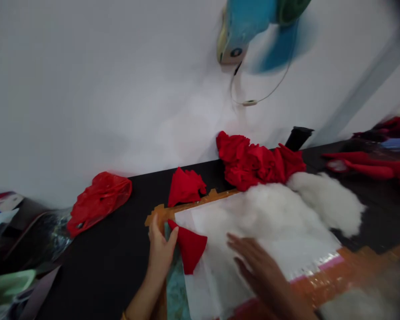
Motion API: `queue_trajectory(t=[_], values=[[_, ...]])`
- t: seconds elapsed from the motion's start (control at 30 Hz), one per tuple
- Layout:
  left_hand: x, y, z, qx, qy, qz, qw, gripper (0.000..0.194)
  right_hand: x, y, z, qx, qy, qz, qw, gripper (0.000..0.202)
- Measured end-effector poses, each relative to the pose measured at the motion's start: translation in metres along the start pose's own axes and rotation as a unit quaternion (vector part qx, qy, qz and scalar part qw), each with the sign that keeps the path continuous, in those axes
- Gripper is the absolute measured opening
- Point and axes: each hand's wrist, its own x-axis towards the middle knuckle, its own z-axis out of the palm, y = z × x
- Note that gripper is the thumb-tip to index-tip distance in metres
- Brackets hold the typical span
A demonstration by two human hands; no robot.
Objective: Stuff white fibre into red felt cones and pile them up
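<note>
A small red cone-shaped fabric piece [191, 246] lies on the left edge of a white sheet [203, 284], its narrow tip pointing up and left. Beside that tip is my left hand [162, 249], thumb and fingers apart; the thumb reaches the cone's edge, and teal matting shows in the gap. My right hand [253, 262] is over the sheet to the right, slightly blurred, fingers stretched toward a heap of white fluffy stuffing [270, 209]. I see nothing in its grasp, though its palm is hidden.
Red fabric pieces are piled [253, 160] behind the stuffing, with a smaller red piece [185, 186] left of them. A red plastic bag [100, 200] rests on the black table [96, 266]. Brown tape [360, 266] edges the sheet. A blue fan [250, 26] hangs on the wall.
</note>
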Motion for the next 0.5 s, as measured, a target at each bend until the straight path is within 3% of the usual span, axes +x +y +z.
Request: queue_trajectory(t=[0.07,0.17,0.27,0.4,0.5], values=[[-0.001,0.006,0.009,0.054,-0.034,0.081,0.995,0.059,-0.001,0.043,-0.024,-0.118,0.038,0.046,0.991,0.053],[-0.02,0.015,0.046,0.052,-0.243,0.072,0.966,0.039,0.001,0.097,-0.045,-0.227,0.023,0.126,0.965,0.057],[-0.04,0.012,0.099,0.007,-0.386,0.074,0.919,0.054,0.005,0.122,-0.042,-0.193,-0.008,0.128,0.973,0.037],[-0.052,-0.007,0.166,0.032,-0.436,0.089,0.895,0.083,0.009,0.123,-0.025,-0.154,0.004,0.125,0.98,0.026],[-0.051,-0.02,0.192,0.092,-0.439,0.167,0.878,0.059,0.009,0.119,-0.022,-0.104,-0.006,0.115,0.988,0.025]])
